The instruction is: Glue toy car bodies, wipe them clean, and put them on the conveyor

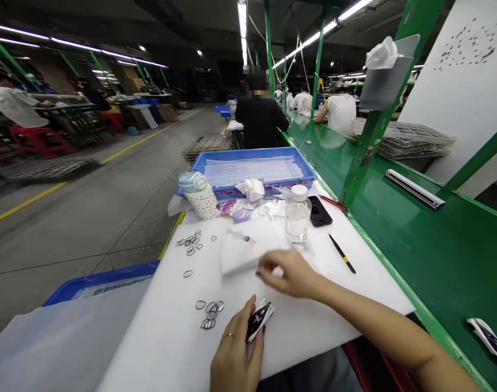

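My left hand [236, 348] grips a small glossy black piece with a shiny silver-white edge [260, 320] between thumb and fingers, low over the white foam table top. To its right and farther forward, my right hand [287, 272] is closed in a pinch, slightly blurred. Whatever lies between its fingertips is too small to make out. Just beyond those fingertips is a white foam pad [236, 258] with a syringe [241, 236] on it. Thin dark rings lie left of my hands, in a near cluster [211, 311] and a far cluster [190, 241].
A clear bottle [297, 215], a phone [320, 211] and tweezers [341, 253] stand or lie at the right. Farther back are a dotted tumbler [200, 196], crumpled tissue [252, 189] and a blue tray [252, 166]. A green bench [420, 239] runs along the right; people sit ahead.
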`<state>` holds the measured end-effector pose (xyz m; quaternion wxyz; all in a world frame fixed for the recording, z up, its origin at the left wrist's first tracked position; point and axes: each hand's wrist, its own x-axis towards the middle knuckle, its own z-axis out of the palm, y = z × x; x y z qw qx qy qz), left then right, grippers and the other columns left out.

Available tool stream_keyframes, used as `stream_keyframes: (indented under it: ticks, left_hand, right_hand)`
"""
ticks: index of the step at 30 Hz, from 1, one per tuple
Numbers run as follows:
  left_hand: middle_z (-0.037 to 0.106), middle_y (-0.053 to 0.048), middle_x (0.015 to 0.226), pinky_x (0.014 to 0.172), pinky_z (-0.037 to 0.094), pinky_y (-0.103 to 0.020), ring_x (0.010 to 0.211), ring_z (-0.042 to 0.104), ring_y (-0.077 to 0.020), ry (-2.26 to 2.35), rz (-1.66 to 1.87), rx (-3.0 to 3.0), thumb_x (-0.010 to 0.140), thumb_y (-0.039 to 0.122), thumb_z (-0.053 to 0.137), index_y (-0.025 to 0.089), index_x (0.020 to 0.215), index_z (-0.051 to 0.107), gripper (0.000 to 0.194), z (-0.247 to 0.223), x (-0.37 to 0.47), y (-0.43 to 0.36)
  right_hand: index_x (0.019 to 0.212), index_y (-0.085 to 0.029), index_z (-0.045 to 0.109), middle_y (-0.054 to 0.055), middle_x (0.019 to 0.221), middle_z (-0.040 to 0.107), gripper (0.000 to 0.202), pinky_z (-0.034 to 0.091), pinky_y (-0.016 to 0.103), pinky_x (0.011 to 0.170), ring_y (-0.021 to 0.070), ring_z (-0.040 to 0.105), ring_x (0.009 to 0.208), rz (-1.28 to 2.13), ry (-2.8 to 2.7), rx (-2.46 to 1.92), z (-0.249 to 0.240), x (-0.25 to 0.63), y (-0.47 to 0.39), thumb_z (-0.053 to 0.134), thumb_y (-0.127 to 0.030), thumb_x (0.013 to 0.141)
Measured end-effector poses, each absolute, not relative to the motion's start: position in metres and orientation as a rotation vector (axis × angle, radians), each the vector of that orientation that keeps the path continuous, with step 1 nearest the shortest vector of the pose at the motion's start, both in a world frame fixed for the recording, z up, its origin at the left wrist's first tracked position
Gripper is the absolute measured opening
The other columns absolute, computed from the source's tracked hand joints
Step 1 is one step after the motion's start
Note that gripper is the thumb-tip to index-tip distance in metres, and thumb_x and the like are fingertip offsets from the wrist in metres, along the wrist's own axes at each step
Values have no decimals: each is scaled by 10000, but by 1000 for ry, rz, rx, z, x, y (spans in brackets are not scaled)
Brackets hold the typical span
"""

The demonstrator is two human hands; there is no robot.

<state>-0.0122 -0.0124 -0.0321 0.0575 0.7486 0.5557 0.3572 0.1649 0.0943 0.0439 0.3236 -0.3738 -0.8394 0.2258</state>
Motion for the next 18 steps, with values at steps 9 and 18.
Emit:
stream_keyframes:
  ticks: [9, 18]
  left_hand:
    - [544, -65, 1423, 829, 620, -343, 1136, 654, -277, 1384, 686, 2049, 728, 141, 741, 332, 1359, 594, 675, -14, -19, -6]
    - [574, -27, 1403, 1091, 463, -519, 1309, 488, -292, 1094, 663, 2126, 780, 88, 754, 328, 1246, 638, 536, 3, -21, 9]
  right_hand:
    - [1028, -128, 648, 156, 1007, 688, 188, 438, 365, 786, 297, 636, 959, 586, -2183, -1510, 70, 124, 144, 559, -246, 912]
    - [1065, -202, 641, 53, 980, 673, 231, 468, 313, 807, 180, 623, 915, 1128, -1740, -943, 73, 159, 88, 506, -362, 968]
